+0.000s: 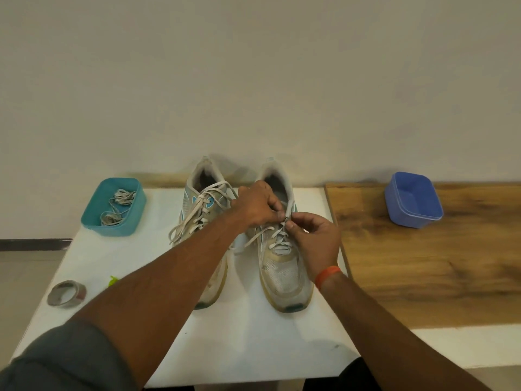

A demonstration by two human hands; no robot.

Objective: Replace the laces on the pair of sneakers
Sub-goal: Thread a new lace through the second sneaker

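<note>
Two worn white sneakers stand side by side on the white table, toes toward me. The left sneaker is laced, its white lace ends hanging loose over its left side. Over the right sneaker, my left hand and my right hand meet at the upper eyelets. Both pinch a white lace that runs up along the shoe's right edge. The lower eyelets of this shoe are threaded. A loose lace end trails out to its left.
A teal tub at the back left holds bundled greyish laces. An empty blue tub sits on a wooden board to the right. A roll of tape and a small green scrap lie at the front left.
</note>
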